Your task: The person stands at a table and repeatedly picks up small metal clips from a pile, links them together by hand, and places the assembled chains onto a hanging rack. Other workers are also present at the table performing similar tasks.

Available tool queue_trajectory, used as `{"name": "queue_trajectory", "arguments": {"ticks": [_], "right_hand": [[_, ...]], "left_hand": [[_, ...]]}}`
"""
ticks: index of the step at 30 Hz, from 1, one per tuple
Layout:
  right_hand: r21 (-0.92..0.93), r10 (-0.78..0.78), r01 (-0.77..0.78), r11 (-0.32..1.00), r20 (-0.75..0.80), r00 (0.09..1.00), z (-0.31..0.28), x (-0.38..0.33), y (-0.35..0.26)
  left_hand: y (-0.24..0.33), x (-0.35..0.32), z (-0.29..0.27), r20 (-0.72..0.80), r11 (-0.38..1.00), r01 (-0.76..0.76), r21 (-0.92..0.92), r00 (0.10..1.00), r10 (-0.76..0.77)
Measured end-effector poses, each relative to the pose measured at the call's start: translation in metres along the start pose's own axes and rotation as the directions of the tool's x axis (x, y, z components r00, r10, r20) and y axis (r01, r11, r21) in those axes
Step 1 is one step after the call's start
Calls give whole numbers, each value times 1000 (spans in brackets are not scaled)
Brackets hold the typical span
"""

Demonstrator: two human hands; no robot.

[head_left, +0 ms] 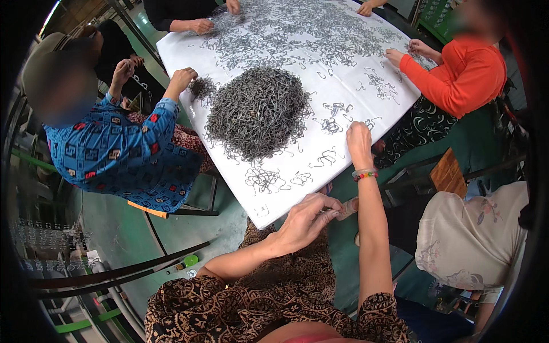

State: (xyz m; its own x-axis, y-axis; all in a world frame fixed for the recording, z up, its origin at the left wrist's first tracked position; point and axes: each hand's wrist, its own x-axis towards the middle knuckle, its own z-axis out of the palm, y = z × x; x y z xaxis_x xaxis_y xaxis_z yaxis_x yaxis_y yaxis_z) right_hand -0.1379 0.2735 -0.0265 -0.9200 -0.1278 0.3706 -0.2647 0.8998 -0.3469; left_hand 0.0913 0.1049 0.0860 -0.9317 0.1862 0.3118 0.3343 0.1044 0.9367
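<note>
I'm seeing the big grey heap of bent wire hooks (257, 111) mid-table on the white sheet (343, 68). My right hand (358, 140) lies flat, fingers together, beside loose hooks (327, 159). Left hand (306, 220) pinches something small, possibly a hook.

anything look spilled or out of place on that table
Nothing looks spilled or damaged. The grey wire hooks sit heaped mid-sheet, with loose ones scattered over the white sheet. The right hand rests on the sheet near a few loose hooks; the left hand pinches something small off the table's edge.
</note>
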Motion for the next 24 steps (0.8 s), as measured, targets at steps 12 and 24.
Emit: {"name": "queue_trajectory", "arguments": {"ticks": [12,24], "right_hand": [[882,-28,-244,403,279,960,-212,-135,-112],[694,-139,-12,719,162,977,-231,-144,-123]], "left_hand": [[-11,-5,0,-71,985,93,-142,992,-104],[-2,-17,-1,63,995,-65,-71,996,69]]}}
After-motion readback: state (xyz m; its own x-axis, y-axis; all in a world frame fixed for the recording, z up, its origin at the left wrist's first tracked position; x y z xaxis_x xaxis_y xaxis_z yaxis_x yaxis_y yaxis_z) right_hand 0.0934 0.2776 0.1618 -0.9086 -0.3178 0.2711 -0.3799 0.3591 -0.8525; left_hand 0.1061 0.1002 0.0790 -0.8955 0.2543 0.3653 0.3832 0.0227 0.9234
